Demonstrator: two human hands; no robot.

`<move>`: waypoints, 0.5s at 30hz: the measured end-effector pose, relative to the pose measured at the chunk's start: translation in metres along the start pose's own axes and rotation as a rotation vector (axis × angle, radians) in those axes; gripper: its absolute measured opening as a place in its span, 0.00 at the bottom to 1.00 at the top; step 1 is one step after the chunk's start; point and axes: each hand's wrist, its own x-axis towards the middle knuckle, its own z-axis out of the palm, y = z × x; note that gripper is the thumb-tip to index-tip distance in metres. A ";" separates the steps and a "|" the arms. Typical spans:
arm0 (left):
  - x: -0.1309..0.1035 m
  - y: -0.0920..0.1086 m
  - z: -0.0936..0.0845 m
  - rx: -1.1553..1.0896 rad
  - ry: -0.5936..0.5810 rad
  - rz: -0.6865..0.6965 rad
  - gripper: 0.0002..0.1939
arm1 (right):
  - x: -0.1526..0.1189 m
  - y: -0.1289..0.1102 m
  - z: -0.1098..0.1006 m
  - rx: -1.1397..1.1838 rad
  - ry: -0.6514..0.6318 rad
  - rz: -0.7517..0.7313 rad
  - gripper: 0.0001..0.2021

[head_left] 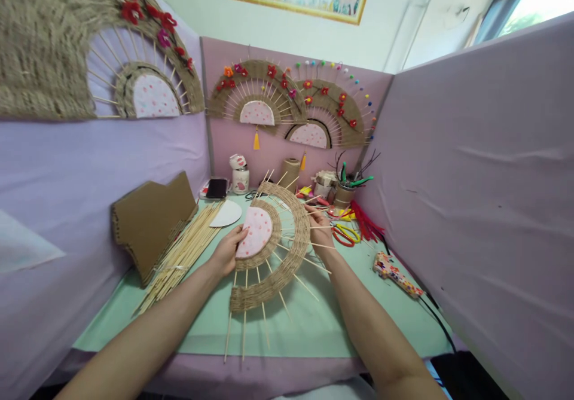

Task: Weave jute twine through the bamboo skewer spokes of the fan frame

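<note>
Above the table I hold a half-round woven fan [299,250] tilted on its side. Thin wooden sticks fan out through two bands of brown twine, and their bare ends stick out past the outer band. My left hand [229,248] grips the straight edge at the pink spotted half-disc [256,232], thumb on its face and the other fingers behind. At the outer band's right side, my right hand [317,228] holds the rim among the stick ends; part of its fingers is hidden behind the fan.
Bundled wooden sticks [183,256], brown cardboard [150,220] and a white half-disc [226,213] lie left. On the right are scissors [344,235], red stems [365,222] and a patterned glue gun [397,274] with a cord. Behind stand a twine spool [291,173] and jars. Partitions flank the table.
</note>
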 end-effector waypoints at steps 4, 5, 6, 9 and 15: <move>-0.001 -0.005 0.003 0.069 0.044 -0.035 0.11 | 0.000 0.009 -0.005 -0.083 -0.035 0.090 0.14; -0.001 -0.006 0.004 0.094 0.049 -0.047 0.10 | 0.000 0.011 -0.007 -0.118 -0.052 0.110 0.13; -0.001 -0.007 0.004 0.123 0.056 -0.056 0.09 | 0.001 0.014 -0.009 -0.152 -0.068 0.126 0.12; 0.000 -0.011 0.002 0.239 0.089 -0.058 0.08 | 0.002 0.021 -0.016 -0.235 -0.102 0.136 0.12; 0.016 -0.015 -0.010 0.539 0.222 -0.046 0.19 | 0.005 0.031 -0.020 -0.296 -0.160 0.123 0.14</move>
